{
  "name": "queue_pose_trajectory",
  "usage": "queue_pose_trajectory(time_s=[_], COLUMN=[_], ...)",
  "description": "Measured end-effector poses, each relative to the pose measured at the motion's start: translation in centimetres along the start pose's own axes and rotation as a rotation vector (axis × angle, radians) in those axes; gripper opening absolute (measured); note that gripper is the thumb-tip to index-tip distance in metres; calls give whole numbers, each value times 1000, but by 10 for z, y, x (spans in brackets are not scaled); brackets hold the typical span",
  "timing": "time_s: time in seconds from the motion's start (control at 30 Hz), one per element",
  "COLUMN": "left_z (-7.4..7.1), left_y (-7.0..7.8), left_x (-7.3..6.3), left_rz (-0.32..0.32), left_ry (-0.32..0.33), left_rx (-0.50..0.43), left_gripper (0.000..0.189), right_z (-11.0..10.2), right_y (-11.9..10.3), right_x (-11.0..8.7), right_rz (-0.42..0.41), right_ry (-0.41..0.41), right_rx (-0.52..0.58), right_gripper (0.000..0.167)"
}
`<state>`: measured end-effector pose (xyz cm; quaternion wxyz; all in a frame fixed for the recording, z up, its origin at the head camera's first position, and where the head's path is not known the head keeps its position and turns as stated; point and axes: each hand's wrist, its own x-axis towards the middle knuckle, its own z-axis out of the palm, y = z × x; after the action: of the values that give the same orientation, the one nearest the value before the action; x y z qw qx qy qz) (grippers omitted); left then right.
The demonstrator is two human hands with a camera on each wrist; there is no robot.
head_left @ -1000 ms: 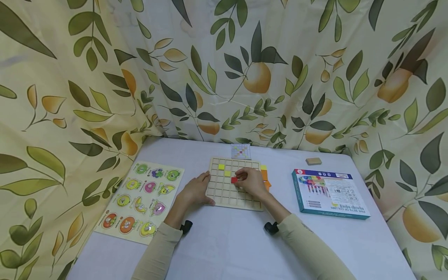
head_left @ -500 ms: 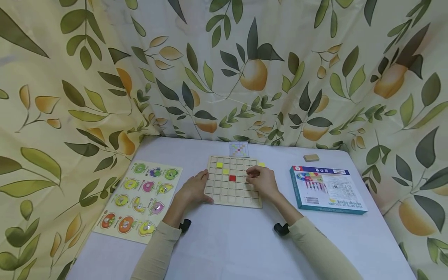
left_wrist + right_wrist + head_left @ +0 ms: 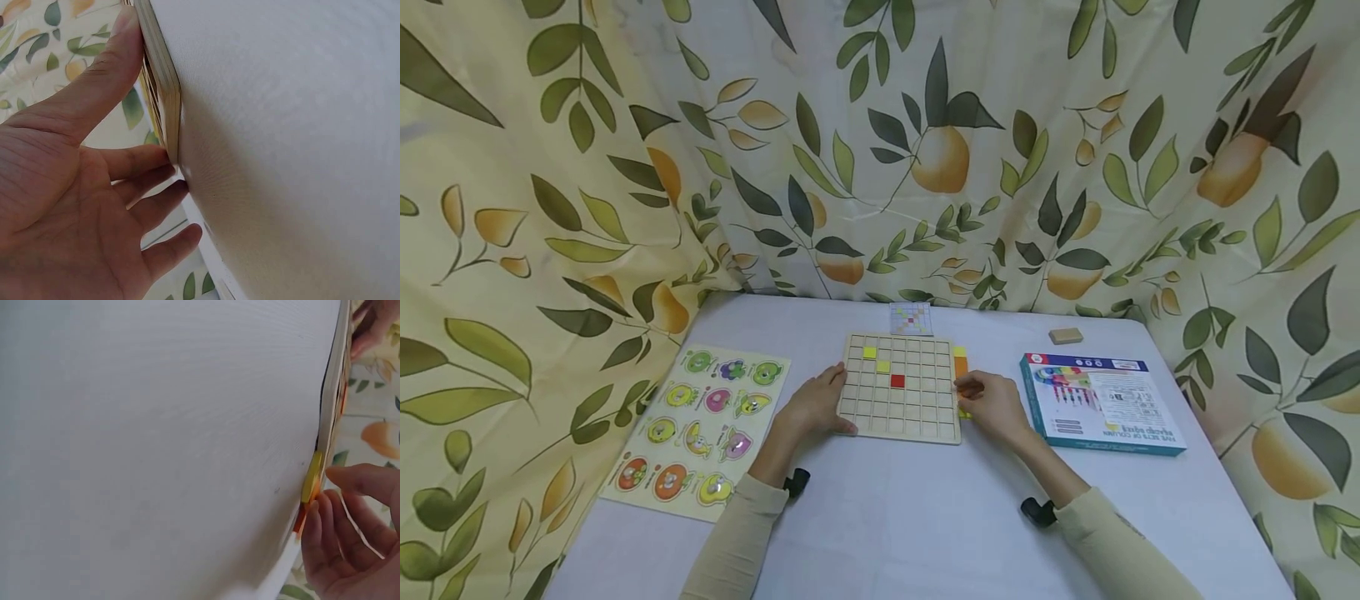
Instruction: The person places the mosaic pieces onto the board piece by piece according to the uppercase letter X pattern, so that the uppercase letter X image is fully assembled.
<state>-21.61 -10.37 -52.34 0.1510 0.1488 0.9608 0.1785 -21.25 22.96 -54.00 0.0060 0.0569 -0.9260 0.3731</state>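
A square wooden grid board (image 3: 917, 408) lies on the white table, with two yellow tiles and one red tile (image 3: 897, 381) set in its cells. At the board's near left corner rests my left hand (image 3: 812, 406), thumb along the near edge and fingers by the left edge. Beyond the board's right edge, my right hand (image 3: 994, 406) is at several orange tiles (image 3: 960, 364) and yellow tiles (image 3: 312, 478). The right wrist view shows its thumb and fingertips bent beside these tiles, with a gap between them; the hand partly covers the tiles in the head view.
A small pattern card (image 3: 910, 318) lies behind the board. To the left is a fruit puzzle board (image 3: 700, 429). A flat blue-edged box (image 3: 1101, 408) stands at the right, with a small wooden block (image 3: 1065, 336) behind it. A leaf-patterned curtain (image 3: 880, 167) encloses the table.
My right hand has moved right, from the red tile across the board to the tiles beside it. The red tile stays in the grid. My left hand keeps its place.
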Motion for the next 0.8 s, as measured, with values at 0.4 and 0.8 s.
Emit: queue_pose_trajectory(time_s=[0.4, 0.8], left_z=[1, 0], left_y=[-2, 1], left_x=[0, 0], left_rz=[-9, 0], left_ry=[-8, 1], left_rx=[-9, -22], left_gripper=[117, 117], right_z=[-11, -17], right_y=[11, 11], right_x=[-19, -21], right_rz=[-51, -64], right_ry=[-62, -46], right_rx=[-107, -87], right_gripper=[24, 29])
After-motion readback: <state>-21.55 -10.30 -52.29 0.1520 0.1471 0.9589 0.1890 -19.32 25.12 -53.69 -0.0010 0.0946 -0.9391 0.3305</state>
